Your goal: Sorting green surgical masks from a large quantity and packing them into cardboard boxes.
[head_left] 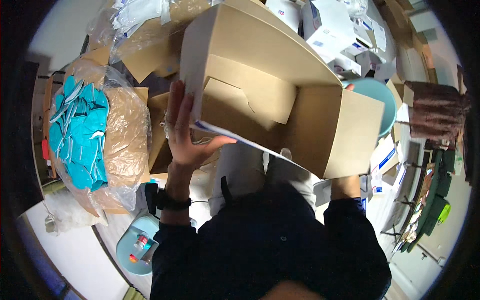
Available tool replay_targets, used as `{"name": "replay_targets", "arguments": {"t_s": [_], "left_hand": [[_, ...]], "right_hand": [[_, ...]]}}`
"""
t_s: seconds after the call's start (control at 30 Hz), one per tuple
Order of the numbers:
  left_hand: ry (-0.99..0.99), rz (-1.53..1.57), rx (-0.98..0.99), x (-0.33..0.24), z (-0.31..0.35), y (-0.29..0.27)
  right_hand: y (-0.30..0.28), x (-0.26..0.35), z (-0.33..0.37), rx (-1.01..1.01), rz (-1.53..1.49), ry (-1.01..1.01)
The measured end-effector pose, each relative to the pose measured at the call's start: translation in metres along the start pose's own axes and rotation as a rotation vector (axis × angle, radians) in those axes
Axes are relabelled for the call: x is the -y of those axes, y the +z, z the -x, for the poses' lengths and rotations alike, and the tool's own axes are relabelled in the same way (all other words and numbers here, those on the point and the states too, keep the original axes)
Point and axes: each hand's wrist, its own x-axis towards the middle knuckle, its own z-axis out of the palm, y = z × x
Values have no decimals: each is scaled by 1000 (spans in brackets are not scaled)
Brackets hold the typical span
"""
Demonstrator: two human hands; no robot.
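Note:
An open cardboard box point(315, 127), brown inside and white outside, is held tilted above my lap with its inside toward me. My left hand point(182, 135) grips its left end, the thumb along the near edge and the fingers spread up the outer wall. At the other end my right hand point(350, 87) is mostly hidden behind a raised side panel. Only a fingertip shows over the top and the wrist below. A loose-looking inner flap point(225, 95) stands inside the box. Nothing else shows in it.
At left, teal fabric pieces point(82, 132) fill a clear plastic bag in a carton. White boxes point(330, 30) pile up at the far right. Behind the held box sits a round teal tub point(382, 100). A light-blue stool point(132, 245) carrying a bottle stands at lower left.

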Motion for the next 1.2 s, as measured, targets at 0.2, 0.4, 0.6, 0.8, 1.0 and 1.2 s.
{"name": "replay_targets", "arguments": {"t_s": [0.2, 0.4, 0.6, 0.8, 1.0, 1.2], "left_hand": [[-90, -28, -60, -30, 55, -29], [-787, 618, -138, -14, 148, -40], [-902, 844, 75, -67, 123, 18], [-1153, 1242, -126, -103, 84, 54], [-1030, 1106, 175, -79, 130, 123], [-914, 1049, 288, -130, 100, 107]], "right_hand": [[-12, 2, 48, -65, 6, 5], [9, -29, 81, -94, 19, 122], [50, -66, 137, 1, -37, 249], [37, -66, 141, -18, -66, 322], [14, -79, 186, 158, -555, 470], [35, -144, 186, -474, -310, 352]]}}
